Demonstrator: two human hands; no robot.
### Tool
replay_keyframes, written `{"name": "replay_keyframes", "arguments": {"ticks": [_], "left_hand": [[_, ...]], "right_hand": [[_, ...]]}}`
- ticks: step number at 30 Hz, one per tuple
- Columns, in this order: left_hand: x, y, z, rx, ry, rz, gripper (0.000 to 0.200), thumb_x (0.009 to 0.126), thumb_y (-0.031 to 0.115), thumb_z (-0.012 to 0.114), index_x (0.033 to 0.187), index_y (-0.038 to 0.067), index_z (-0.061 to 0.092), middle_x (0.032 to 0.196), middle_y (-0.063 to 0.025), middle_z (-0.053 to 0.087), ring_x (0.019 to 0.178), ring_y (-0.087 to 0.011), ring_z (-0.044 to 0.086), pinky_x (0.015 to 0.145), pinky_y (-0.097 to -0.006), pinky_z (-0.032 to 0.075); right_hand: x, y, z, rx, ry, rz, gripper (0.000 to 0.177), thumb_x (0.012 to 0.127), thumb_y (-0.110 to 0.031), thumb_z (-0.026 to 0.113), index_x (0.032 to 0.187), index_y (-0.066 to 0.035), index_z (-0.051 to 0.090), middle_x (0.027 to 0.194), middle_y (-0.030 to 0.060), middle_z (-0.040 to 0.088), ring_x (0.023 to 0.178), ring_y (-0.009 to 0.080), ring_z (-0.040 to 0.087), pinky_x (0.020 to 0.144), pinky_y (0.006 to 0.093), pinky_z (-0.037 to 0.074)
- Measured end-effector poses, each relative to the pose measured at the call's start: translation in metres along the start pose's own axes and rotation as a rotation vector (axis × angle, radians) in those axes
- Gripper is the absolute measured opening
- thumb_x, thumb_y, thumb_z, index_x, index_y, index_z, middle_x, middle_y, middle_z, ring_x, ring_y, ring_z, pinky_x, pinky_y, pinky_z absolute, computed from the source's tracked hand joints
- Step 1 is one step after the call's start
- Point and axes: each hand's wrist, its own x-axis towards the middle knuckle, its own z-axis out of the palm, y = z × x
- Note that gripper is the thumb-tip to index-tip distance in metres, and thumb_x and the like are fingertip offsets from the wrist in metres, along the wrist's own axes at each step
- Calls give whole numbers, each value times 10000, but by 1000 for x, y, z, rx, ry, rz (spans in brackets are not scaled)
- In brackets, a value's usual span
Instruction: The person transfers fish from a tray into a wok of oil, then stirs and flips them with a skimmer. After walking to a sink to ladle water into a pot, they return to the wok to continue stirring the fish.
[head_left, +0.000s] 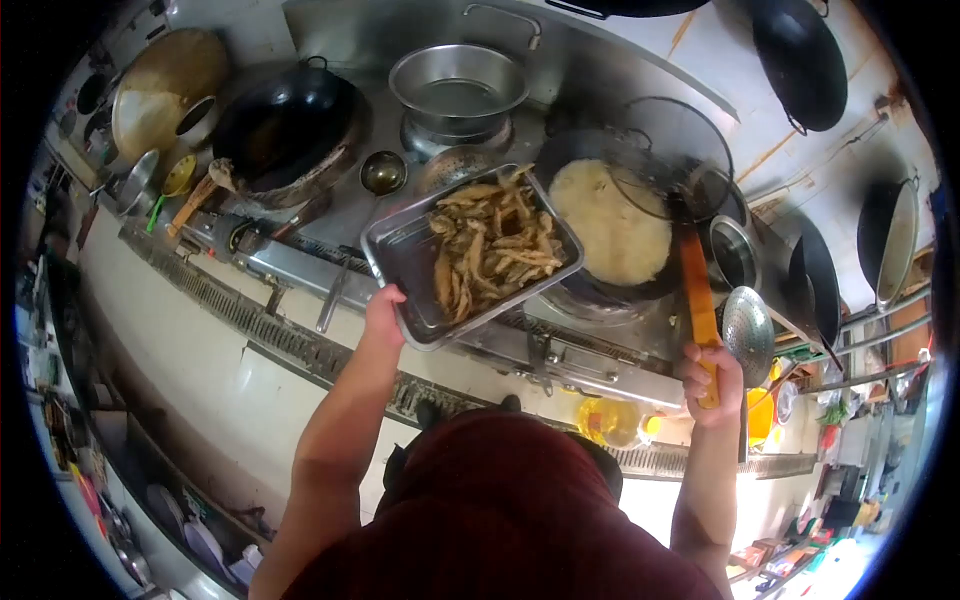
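My left hand (384,308) grips the near corner of a metal tray (400,262) holding several small battered fish (492,248). The tray is tilted up, its far edge over the rim of a black wok (592,285) full of foaming oil (612,230). My right hand (712,382) is closed around the orange handle (698,300) of a wire skimmer (672,160), whose round mesh basket rests over the wok's far side.
A second black wok (285,125) sits at the left, a steel pot (458,88) behind the tray, a ladle (382,172) between them. A perforated strainer (748,335) lies right of my hand. More woks (800,60) hang at the right. A yellow oil bottle (606,420) stands below the stove front.
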Motion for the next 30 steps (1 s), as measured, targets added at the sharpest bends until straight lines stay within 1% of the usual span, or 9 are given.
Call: {"name": "replay_keyframes", "arguments": {"ticks": [6, 8, 11, 15, 20, 22, 23, 25, 30], "left_hand": [[-38, 8, -76, -12, 188, 118, 546, 579, 64, 449, 1113, -51, 460, 1042, -168, 552, 988, -328, 525, 909, -428, 415], [-49, 7, -97, -17, 192, 128, 557, 575, 66, 453, 1120, -50, 459, 1054, -167, 551, 1004, -329, 519, 918, -431, 407], [-55, -2, -130, -49, 245, 139, 563, 570, 67, 457, 1123, -43, 465, 1064, -158, 554, 1022, -333, 510, 935, -433, 389], [-42, -24, -170, -82, 276, 136, 562, 571, 67, 455, 1123, -37, 471, 1072, -142, 555, 1027, -334, 508, 941, -432, 380], [-29, -43, -181, -194, 329, 76, 469, 586, 42, 457, 1046, -25, 518, 1032, -126, 568, 989, -319, 525, 906, -425, 402], [-27, -47, -187, -159, 503, 83, 367, 598, 10, 470, 959, -2, 541, 953, -107, 572, 925, -297, 543, 855, -412, 428], [-26, -47, -191, -158, 500, 75, 367, 598, 10, 470, 959, -2, 541, 953, -107, 572, 925, -297, 543, 855, -412, 428], [-27, -45, -191, 63, 685, 65, 273, 656, 59, 508, 926, 34, 545, 954, -91, 570, 887, -264, 543, 834, -397, 432], [-46, -41, -172, 82, 562, 64, 252, 716, 106, 565, 958, 45, 528, 898, -79, 555, 849, -236, 541, 757, -377, 442]], "right_hand": [[9, -5, -42, 107, 6, -8, 330, 804, -30, 433, 1132, -51, 399, 771, 100, 507, 516, 91, 421, 366, 182, 336], [13, -5, -57, 132, 50, 15, 156, 801, -47, 451, 948, 4, 460, 786, 109, 522, 512, 79, 393, 367, 171, 284], [18, -2, -79, 157, 104, 16, 216, 799, -46, 446, 1011, -12, 425, 746, 81, 502, 497, 79, 416, 364, 169, 320], [27, 1, -96, 225, 82, 53, 175, 789, -44, 459, 957, 2, 442, 723, 75, 500, 489, 78, 418, 369, 170, 326], [34, 1, -109, 259, 134, 112, 154, 775, -50, 485, 917, 8, 467, 693, 60, 511, 492, 88, 430, 378, 185, 345], [37, 1, -115, 230, 148, 87, 148, 772, -50, 490, 911, -2, 473, 690, 58, 513, 491, 89, 431, 379, 187, 348], [38, 0, -118, 202, 159, 68, 143, 769, -50, 494, 906, -12, 480, 686, 56, 516, 490, 90, 433, 381, 189, 350], [39, -2, -116, 173, 188, 38, 146, 763, -47, 501, 906, -25, 482, 687, 54, 516, 493, 90, 435, 381, 187, 350], [44, -6, -129, 114, 218, -38, 182, 750, -41, 510, 929, -65, 482, 687, 50, 517, 499, 90, 438, 377, 188, 349]]}}
